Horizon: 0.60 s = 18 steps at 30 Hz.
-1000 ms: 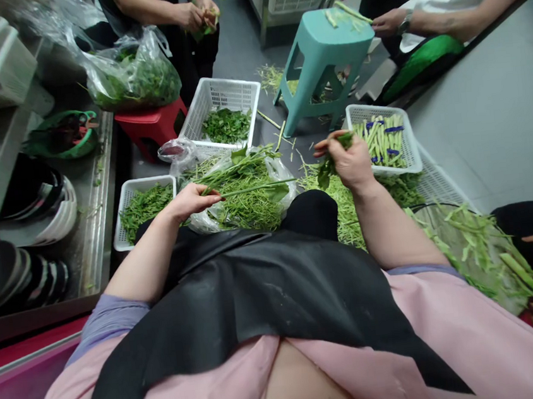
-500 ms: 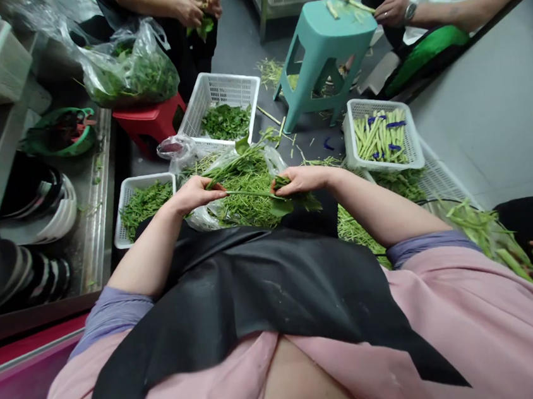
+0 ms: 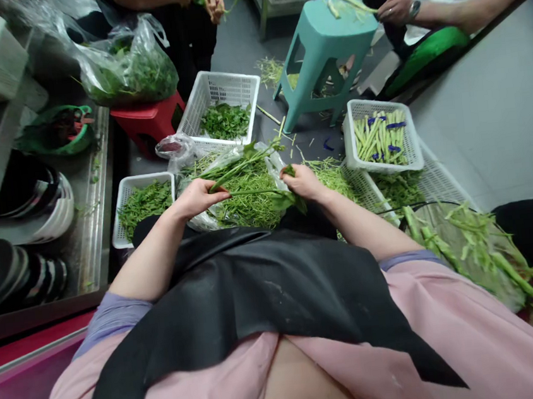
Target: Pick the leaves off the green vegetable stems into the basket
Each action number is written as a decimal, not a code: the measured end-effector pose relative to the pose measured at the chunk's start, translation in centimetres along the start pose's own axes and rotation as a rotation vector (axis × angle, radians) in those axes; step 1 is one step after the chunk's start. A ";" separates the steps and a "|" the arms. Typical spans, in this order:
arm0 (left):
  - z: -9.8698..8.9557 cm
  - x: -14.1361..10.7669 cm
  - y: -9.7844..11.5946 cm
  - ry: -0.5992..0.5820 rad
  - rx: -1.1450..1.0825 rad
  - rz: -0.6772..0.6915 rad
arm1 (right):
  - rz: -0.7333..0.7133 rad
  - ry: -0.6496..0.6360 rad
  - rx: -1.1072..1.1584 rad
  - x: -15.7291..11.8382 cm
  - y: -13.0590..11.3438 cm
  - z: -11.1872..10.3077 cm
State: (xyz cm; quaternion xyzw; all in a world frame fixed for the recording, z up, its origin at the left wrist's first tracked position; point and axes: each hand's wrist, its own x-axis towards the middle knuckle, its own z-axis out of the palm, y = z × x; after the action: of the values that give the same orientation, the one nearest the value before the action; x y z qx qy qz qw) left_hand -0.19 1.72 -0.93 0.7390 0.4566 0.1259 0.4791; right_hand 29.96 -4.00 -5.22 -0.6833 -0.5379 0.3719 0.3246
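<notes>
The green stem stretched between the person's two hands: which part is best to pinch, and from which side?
Probably the bare middle of the green stem. It lies roughly level between the left hand and the right hand, above the bag of greens. It is thin and leafless there, so a fingertip pinch from above, across its length, fits best.

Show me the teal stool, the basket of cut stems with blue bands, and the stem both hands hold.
teal stool [image 3: 325, 31], head view, on its seat top.
basket of cut stems [image 3: 411, 160], head view, on its near rim.
stem [image 3: 254, 192], head view, mid-length between the hands.
</notes>
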 end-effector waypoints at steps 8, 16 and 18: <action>0.0 0.3 0.0 -0.121 -0.017 -0.083 | 0.182 -0.332 0.468 0.0 -0.3 1.0; 1.1 2.4 0.2 -0.161 0.062 -0.042 | 0.425 -0.890 0.556 -0.7 -3.5 3.4; 1.3 2.4 0.3 -0.158 0.086 -0.030 | 0.435 -0.887 0.558 -1.0 -3.0 3.5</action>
State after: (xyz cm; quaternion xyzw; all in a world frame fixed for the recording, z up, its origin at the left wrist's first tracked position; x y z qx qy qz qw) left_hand 2.13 2.85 -1.93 0.7598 0.4332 0.0402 0.4832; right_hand 25.32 -4.15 -4.31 -0.4451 -0.3509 0.8098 0.1515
